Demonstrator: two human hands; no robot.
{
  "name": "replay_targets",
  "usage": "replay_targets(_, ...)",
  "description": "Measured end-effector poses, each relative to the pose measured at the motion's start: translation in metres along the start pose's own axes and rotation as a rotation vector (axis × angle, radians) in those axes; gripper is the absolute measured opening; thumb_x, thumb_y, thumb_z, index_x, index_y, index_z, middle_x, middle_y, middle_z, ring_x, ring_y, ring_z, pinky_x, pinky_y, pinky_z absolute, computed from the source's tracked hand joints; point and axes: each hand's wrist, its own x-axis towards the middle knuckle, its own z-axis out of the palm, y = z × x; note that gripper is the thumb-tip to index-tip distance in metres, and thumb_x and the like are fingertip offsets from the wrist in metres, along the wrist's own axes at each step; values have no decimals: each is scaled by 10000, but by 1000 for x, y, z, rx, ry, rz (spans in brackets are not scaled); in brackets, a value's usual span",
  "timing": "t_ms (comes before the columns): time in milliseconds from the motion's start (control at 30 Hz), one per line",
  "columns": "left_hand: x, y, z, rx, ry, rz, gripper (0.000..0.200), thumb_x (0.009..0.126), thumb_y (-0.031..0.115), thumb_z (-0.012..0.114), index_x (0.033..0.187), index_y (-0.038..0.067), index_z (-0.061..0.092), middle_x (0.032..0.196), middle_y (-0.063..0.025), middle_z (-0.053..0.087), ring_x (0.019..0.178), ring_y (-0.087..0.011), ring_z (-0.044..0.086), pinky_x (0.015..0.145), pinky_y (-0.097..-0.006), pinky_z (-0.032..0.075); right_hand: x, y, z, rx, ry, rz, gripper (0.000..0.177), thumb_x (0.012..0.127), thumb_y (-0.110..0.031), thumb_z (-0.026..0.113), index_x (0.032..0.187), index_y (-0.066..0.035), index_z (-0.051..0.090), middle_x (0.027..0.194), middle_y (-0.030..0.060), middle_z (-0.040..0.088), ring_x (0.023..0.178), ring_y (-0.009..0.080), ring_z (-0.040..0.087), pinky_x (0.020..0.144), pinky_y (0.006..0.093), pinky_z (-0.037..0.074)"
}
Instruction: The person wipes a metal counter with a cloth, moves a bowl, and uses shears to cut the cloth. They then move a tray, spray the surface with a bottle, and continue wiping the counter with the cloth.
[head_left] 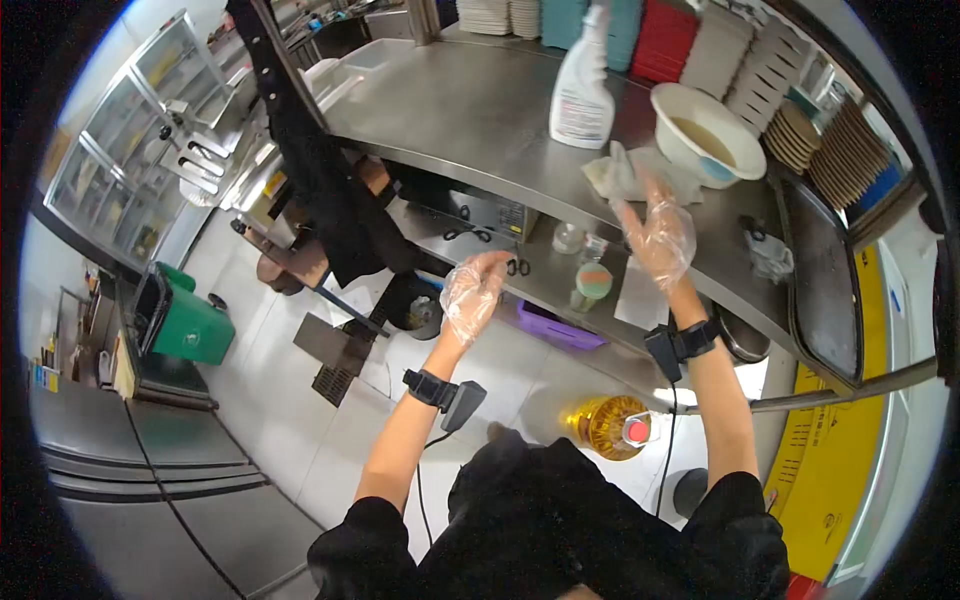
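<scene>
Right grip [660, 245]: released, fingers spread, clear crinkly plastic glove. Left grip [474, 298]: same glove, fingers close together and slightly bent; can't tell if it pinches anything. Pale crumpled cloth [608, 177], soft folds, on the desk [450, 105] right by the right grip's fingertips; contact unclear. Just beyond the right grip: round cream basin [745, 150], smooth rim, cloudy liquid inside. Farther out, left of the basin: white plastic spray bottle [582, 95], upright, printed label. Right of the right grip: crumpled clear plastic [772, 258], then dark rectangular tray [828, 290], raised edge.

Desk is smooth, dull-shine metal; colored stacks [665, 42] at its far side. Lower shelf [545, 270] between the grips holds a clear jar [592, 284], greenish lid. Below: purple plastic bin [560, 326] and a ribbed bottle of yellow liquid [603, 425], red cap, on pale tiled floor [265, 400]. Green bin [200, 318] well left of the left grip.
</scene>
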Motion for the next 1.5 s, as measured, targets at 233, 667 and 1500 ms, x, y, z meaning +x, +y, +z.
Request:
replay_targets(233, 49, -13, -22, 158, 64, 121, 226, 901, 100, 535, 1085, 58, 659, 1022, -158, 648, 940, -324, 632, 798, -395, 507, 104, 28, 62, 399, 129, 45, 785, 894, -391, 625, 1467, 14, 272, 1495, 238, 330, 1374, 368, 340, 1144, 396, 257)
replay_targets(667, 127, -61, -67, 147, 147, 80, 189, 909, 79, 562, 1071, 63, 658, 1027, -133, 639, 813, -255, 642, 726, -338, 509, 50, 32, 46, -499, -247, 71, 736, 847, -595, 550, 1425, -157, 422, 1392, 326, 420, 1267, 507, 417, 1043, 535, 366)
replay_targets(1500, 290, -145, -117, 11, 64, 412, 85, 877, 160, 625, 877, 104, 689, 866, -107, 666, 772, -306, 646, 682, -394, 515, 199, -25, 46, 417, 233, 369, 616, 920, -336, 604, 1416, -24, 415, 1388, 184, 500, 1272, 275, 477, 1079, 391, 376)
